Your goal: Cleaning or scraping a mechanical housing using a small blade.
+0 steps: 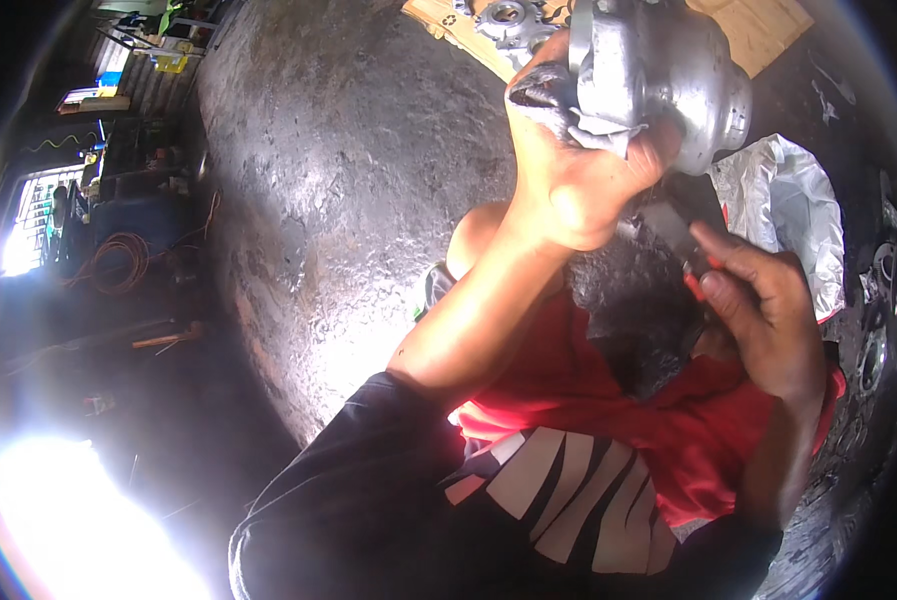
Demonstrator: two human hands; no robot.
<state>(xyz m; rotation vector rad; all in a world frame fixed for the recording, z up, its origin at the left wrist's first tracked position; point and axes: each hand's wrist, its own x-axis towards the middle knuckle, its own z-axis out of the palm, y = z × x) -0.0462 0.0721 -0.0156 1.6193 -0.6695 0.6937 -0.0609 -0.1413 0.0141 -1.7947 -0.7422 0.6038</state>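
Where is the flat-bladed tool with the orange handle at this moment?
In the head view, the tool is right of centre, held in the right hand, below the shiny, rounded silver metal part.

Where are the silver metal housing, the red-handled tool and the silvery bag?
Silver metal housing point(658, 82): head view, on the middle of its shiny body.
Red-handled tool point(695, 285): head view, on the visible red of its handle.
Silvery bag point(823, 240): head view, on its crumpled right-hand wall.

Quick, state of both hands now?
Left hand: closed, holding a silver rounded metal housing.
Right hand: closed, holding a red-handled flat-bladed tool.
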